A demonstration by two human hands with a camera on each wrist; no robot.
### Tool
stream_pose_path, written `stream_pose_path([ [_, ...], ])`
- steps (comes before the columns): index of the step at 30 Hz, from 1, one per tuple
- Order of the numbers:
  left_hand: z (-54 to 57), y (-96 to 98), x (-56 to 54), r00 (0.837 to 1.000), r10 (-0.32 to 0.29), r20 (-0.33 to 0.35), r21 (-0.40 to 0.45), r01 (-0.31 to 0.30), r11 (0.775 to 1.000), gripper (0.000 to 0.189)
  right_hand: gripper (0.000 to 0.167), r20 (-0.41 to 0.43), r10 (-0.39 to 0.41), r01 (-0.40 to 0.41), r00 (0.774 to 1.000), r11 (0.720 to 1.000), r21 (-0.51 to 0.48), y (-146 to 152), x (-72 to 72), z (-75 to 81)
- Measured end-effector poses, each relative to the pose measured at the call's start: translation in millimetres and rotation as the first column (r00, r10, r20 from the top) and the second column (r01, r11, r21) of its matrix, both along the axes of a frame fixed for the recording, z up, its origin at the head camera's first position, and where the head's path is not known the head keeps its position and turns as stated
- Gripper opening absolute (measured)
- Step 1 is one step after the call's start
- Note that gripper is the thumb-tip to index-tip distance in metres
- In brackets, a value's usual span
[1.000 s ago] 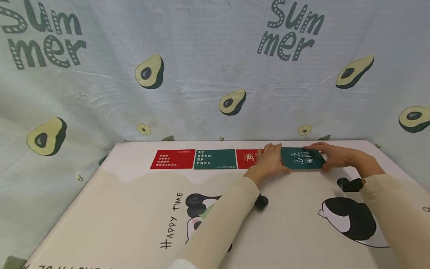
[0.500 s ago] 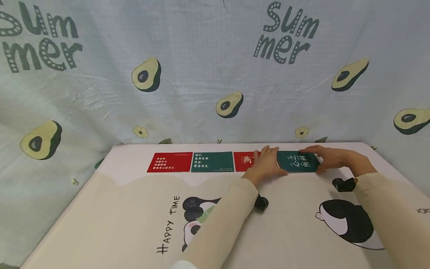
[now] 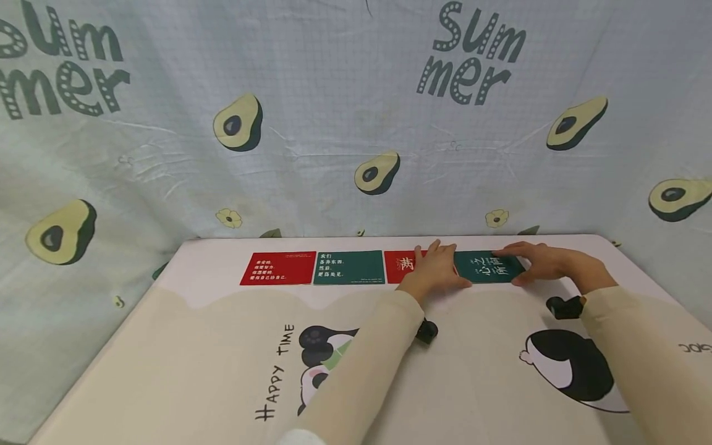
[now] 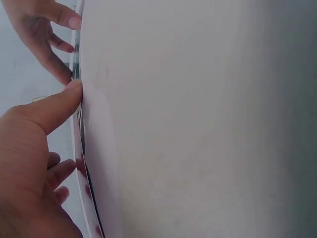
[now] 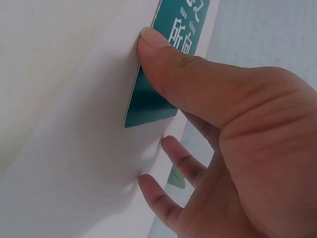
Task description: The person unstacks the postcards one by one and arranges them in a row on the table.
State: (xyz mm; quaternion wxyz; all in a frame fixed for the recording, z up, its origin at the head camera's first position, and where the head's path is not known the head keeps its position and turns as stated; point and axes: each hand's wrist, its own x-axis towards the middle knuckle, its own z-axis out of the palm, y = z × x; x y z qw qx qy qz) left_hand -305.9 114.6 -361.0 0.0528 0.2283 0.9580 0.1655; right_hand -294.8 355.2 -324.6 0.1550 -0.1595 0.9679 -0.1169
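A dark green card (image 3: 477, 267) with white characters lies flat near the table's far edge. My right hand (image 3: 550, 266) holds its right end, thumb at the near edge and index finger at the far edge. In the right wrist view the thumb overlaps the card (image 5: 148, 101), while two other fingertips touch the table beside its end. At the card's left end my left hand (image 3: 434, 269) holds it with thumb on the near edge, fingers reaching to the far side. That hand partly hides a red card (image 3: 396, 266) just left of the green one.
Further left in the same row lie another green card (image 3: 361, 272) and a red card (image 3: 300, 272). The pale printed table (image 3: 167, 346) ends just behind them at an upright avocado-patterned cloth (image 3: 311, 154).
The held green card has shifted slightly left, towards the red card, with my right hand moving along. The whole head view has also drifted a little.
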Motion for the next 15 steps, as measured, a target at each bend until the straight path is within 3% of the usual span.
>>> stream_pose_path([
  [15,-2.9,-2.7,-3.0,1.000,0.003,-0.003,0.018,-0.003,1.000,0.084,0.075,0.010,0.004,-0.004,1.000,1.000,0.006,-0.5,-0.6,0.9],
])
